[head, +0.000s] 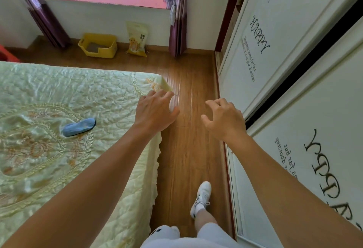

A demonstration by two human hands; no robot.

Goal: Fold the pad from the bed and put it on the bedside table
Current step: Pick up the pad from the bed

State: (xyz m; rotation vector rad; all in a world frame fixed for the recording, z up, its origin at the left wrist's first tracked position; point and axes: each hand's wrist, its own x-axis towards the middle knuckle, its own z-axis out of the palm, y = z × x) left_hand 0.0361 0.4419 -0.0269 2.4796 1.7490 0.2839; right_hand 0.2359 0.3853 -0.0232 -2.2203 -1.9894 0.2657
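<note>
A pale green quilted pad [78, 94] with orange embroidery lies spread flat over the bed, filling the left half of the view; its scalloped edge hangs over the bed's right side. My left hand [155, 108] hovers over the pad's near right corner, fingers spread, holding nothing. Further right, my right hand [224, 118] hangs open above the wooden floor, between the bed and the wardrobe. No bedside table is in view.
A blue sock [78, 127] lies on the pad. White sliding wardrobe doors [294, 71] line the right side, leaving a narrow strip of wooden floor [188, 149]. A yellow plastic bin [98, 45] and a yellow bag [137, 39] stand by the far wall under the window.
</note>
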